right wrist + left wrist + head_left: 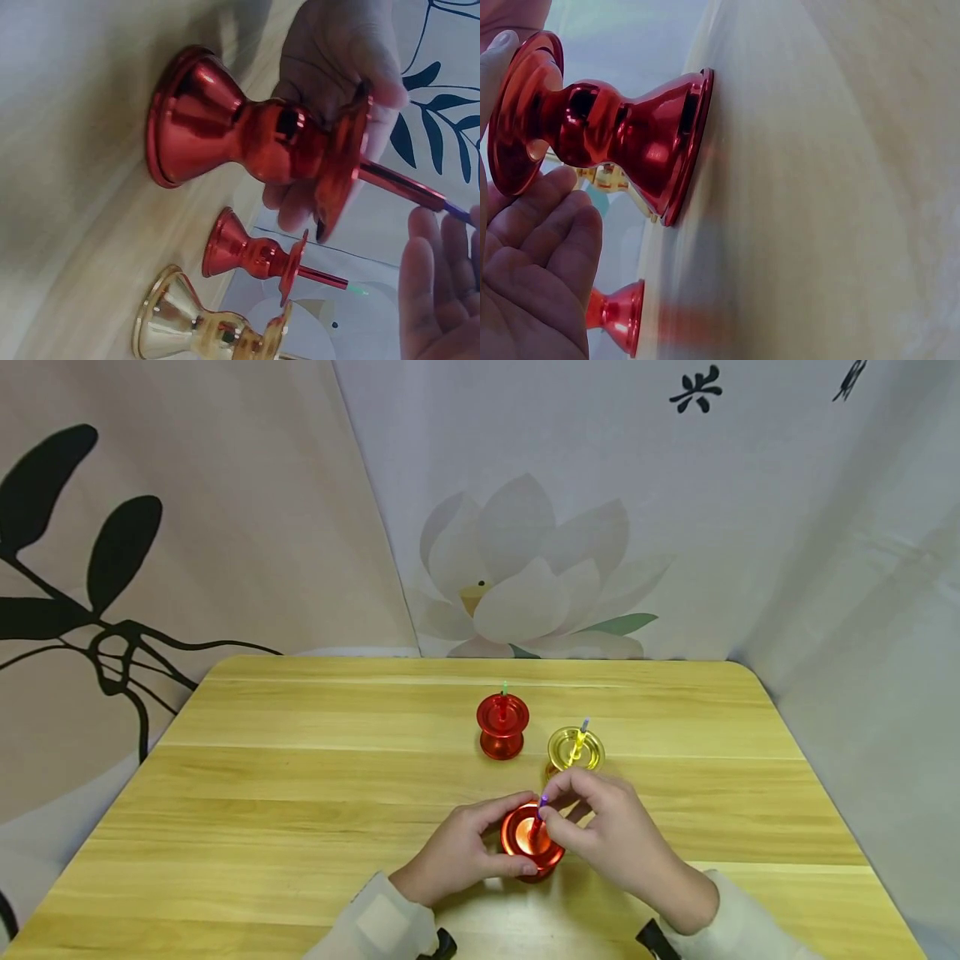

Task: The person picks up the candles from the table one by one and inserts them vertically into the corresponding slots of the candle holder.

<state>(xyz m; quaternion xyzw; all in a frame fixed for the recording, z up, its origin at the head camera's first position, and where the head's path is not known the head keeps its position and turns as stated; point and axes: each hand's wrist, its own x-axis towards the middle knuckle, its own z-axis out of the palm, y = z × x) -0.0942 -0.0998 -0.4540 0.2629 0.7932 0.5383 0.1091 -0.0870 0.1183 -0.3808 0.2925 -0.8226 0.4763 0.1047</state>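
Note:
Near the table's front stands a red metallic candle holder (522, 835) with a wide dished top and a thin red tube rising from it. My left hand (476, 839) holds its dish by the rim, thumb on the near side and fingers round the far side. In the tube's tip sits a thin purple candle (459, 212), which my right hand (607, 827) pinches between thumb and forefinger. The right wrist view shows the holder's flared base (199, 112) on the tabletop and the fingers of my right hand (442, 300) close beside the candle.
Further back stands a second red candle holder (502, 743) with a green candle tip (505, 689). A gold candle holder (553, 750) with a pale candle tip (585, 725) is just beyond my right hand. Curtains (825, 568) surround the wooden table (300, 793).

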